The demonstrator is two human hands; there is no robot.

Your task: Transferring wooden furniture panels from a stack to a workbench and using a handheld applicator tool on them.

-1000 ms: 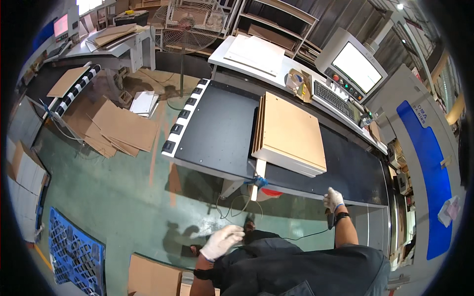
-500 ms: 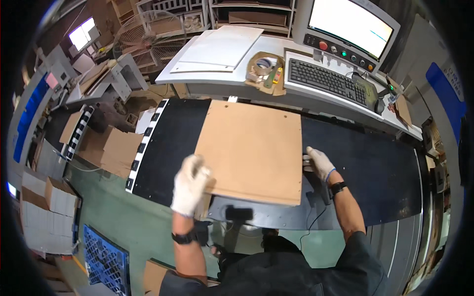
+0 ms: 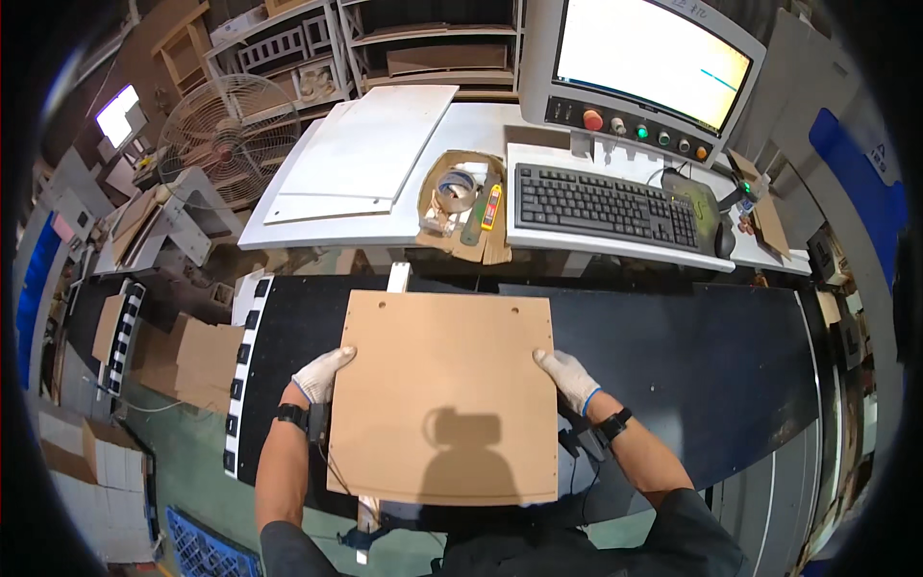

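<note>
A tan rectangular panel [image 3: 442, 375], with small holes near its far corners and along its sides, is in front of me. My left hand [image 3: 325, 373], in a white glove, closes on the panel's left edge with the thumb up on it. On the opposite edge, my gloved right hand [image 3: 569, 377] grips in the same way. The fingers of both hands are mostly hidden beneath or behind the panel. Under it spreads a black work surface [image 3: 673, 365]. A shadow falls across the panel's near half.
Beyond the panel, a white table [image 3: 336, 231] bears stacked white boards [image 3: 356, 154], a cardboard tray [image 3: 495, 252] with tape and a cutter, and a keyboard [image 3: 606, 207]. A monitor [image 3: 654, 58] rises behind. At left are a fan [image 3: 226, 135] and a blue pallet [image 3: 207, 548].
The panel has come nearer to me and left, and now sits straighter. My left hand has moved from its near left corner to its left edge; my right hand now grips the right edge.
</note>
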